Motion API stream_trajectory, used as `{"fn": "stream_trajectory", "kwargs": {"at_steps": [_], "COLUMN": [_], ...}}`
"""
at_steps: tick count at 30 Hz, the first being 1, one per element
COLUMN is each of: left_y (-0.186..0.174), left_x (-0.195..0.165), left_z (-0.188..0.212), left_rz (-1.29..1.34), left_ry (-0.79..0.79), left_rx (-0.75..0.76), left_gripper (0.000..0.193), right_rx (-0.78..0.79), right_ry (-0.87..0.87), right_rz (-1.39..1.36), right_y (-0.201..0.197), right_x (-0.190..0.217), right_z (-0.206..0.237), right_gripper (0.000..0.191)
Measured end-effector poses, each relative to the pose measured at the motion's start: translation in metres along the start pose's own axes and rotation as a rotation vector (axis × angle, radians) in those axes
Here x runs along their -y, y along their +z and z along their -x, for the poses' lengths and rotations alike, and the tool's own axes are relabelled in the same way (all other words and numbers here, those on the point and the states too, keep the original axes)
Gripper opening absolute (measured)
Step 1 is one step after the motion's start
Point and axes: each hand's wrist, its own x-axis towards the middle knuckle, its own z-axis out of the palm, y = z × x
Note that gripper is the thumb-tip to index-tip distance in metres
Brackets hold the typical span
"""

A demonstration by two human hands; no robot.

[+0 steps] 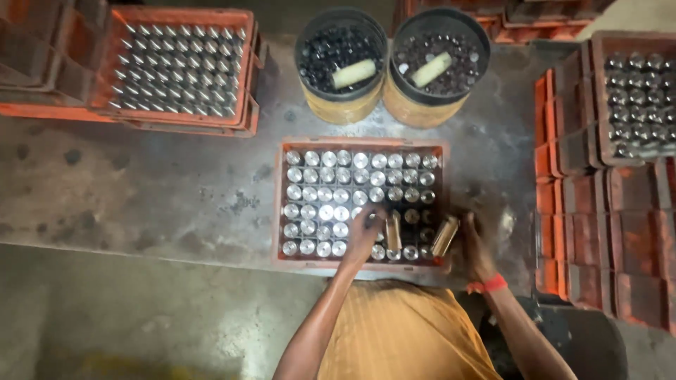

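Observation:
An orange crate (279, 204) on the concrete floor in front of me holds several upright shiny metal cylinders (331, 184) in rows. My left hand (365, 236) reaches into its near right part and is closed on one brass-coloured cylinder (393, 232), held upright above the slots. My right hand (473, 248), with a red band at the wrist, grips another cylinder (445, 236) tilted over the crate's right edge. The slots under the hands are partly hidden.
Two round black bins (341, 60) (439, 60) with dark parts and a pale roll each stand behind the crate. Another orange crate of metal pins (177, 67) sits at far left. Stacked orange crates (598, 211) line the right side, one filled with cylinders (637, 105).

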Motion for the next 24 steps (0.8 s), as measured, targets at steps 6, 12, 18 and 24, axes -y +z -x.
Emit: {"fn": "stream_trajectory", "kwargs": {"at_steps": [6, 12, 18, 24], "left_y": [0.016, 0.006, -0.008, 0.003], "left_x": [0.017, 0.012, 0.008, 0.032], "left_z": [0.036, 0.064, 0.065, 0.019], "left_rz": [-0.468, -0.706, -0.748, -1.277], "left_ry": [-0.009, 0.443, 0.467, 0.739], "left_rx": [0.169, 0.147, 0.347, 0.63], "left_gripper": [0.051, 0.04, 0.025, 0.01], "right_rx": [0.051, 0.117, 0.276, 0.64], "right_ry": [-0.146, -0.726, -0.505, -0.572], "right_rz": [0.705, 1.341, 1.376, 1.632], "right_y": [0.031, 0.046, 0.039, 0.024], "right_x": [-0.043, -0.023, -0.016, -0.033], "right_z": [0.018, 0.043, 0.041, 0.01], "right_gripper": [0.055, 0.032, 0.03, 0.027]}}
